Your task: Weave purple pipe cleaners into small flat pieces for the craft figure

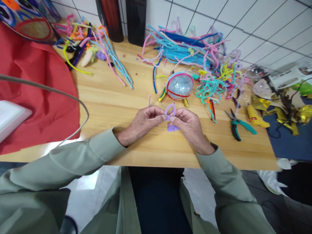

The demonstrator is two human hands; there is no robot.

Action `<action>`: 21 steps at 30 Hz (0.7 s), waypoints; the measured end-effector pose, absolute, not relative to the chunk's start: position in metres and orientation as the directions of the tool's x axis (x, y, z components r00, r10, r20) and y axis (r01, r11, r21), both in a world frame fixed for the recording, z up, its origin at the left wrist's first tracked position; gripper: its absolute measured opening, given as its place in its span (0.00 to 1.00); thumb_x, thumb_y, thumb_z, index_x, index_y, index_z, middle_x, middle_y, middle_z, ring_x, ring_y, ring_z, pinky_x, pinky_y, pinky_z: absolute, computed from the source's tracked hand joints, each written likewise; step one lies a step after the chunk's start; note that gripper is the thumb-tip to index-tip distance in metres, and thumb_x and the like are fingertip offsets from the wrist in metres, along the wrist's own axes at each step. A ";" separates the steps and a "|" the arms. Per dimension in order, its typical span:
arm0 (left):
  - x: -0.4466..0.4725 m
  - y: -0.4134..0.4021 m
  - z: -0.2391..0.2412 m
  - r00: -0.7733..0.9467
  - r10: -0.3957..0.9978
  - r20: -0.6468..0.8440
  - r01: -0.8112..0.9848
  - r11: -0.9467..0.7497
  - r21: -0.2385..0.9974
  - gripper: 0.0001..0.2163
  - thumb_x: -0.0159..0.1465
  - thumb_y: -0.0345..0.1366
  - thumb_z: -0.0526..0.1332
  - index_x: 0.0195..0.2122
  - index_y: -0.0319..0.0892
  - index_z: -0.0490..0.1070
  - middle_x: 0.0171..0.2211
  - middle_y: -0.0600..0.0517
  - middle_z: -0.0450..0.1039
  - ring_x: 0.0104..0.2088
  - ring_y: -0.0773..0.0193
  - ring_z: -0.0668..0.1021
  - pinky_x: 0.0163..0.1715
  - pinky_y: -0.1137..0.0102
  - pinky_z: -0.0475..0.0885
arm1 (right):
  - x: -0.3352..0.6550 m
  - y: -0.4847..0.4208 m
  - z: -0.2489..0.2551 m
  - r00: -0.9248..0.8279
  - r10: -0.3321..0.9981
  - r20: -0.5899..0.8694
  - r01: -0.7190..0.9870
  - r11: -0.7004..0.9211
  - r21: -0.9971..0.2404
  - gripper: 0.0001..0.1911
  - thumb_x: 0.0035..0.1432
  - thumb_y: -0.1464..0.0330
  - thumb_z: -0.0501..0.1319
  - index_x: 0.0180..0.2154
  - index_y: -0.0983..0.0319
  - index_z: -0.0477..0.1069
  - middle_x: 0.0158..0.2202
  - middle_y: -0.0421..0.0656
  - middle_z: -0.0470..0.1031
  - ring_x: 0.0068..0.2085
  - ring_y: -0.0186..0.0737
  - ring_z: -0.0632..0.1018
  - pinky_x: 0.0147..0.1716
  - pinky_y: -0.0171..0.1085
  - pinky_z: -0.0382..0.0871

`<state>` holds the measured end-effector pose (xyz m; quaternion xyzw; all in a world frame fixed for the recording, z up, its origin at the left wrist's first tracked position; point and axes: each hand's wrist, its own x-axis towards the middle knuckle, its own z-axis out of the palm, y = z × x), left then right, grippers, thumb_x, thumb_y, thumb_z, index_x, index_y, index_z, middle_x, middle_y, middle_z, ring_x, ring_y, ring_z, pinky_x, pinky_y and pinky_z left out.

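Between both hands is a purple pipe cleaner piece (172, 126), with a loop at its top and a fringed, skirt-like part below. My left hand (143, 123) pinches it from the left at the base of the loop. From the other side, the thumb and fingers of my right hand (187, 125) grip it at the same height. Just beyond the hands lies a clear dome (179, 85) edged with red and light blue pipe cleaner. A short loose purple pipe cleaner (149, 100) is on the table behind my left hand.
A heap of coloured pipe cleaners (185, 53) lies along the tiled wall, another pile (83, 42) at back left. Pliers (236, 125) and a yellow glue gun (255, 117) lie right. Red cloth (36, 91) covers the left side; a grey cable (60, 92) arches over it.
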<state>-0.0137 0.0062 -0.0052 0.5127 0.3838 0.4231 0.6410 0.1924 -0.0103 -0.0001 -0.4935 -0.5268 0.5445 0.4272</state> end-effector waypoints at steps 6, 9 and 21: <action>-0.012 0.007 -0.008 0.423 0.906 -0.024 -0.208 0.123 0.970 0.18 0.57 0.47 0.79 0.38 0.41 0.79 0.37 0.50 0.81 0.37 0.64 0.80 0.42 0.67 0.76 | 0.192 -0.010 0.001 -0.118 0.990 -0.071 0.018 -0.070 -0.997 0.16 0.57 0.56 0.76 0.35 0.57 0.75 0.29 0.36 0.77 0.28 0.33 0.76 0.29 0.35 0.74; -0.012 0.007 -0.007 0.423 0.905 -0.037 -0.174 0.122 0.977 0.18 0.58 0.49 0.78 0.37 0.41 0.80 0.36 0.50 0.81 0.34 0.65 0.78 0.38 0.69 0.74 | 0.191 -0.009 0.003 -0.117 0.991 -0.067 0.041 -0.063 -0.997 0.16 0.57 0.55 0.76 0.35 0.57 0.75 0.29 0.36 0.76 0.28 0.34 0.76 0.29 0.36 0.75; -0.015 0.007 -0.005 0.382 0.921 -0.071 -0.056 0.099 0.993 0.18 0.61 0.53 0.74 0.32 0.41 0.82 0.26 0.53 0.76 0.27 0.67 0.72 0.30 0.70 0.70 | 0.185 -0.015 0.001 -0.102 0.995 0.021 0.171 0.038 -0.985 0.17 0.58 0.54 0.74 0.35 0.57 0.72 0.29 0.37 0.75 0.30 0.35 0.75 0.29 0.37 0.74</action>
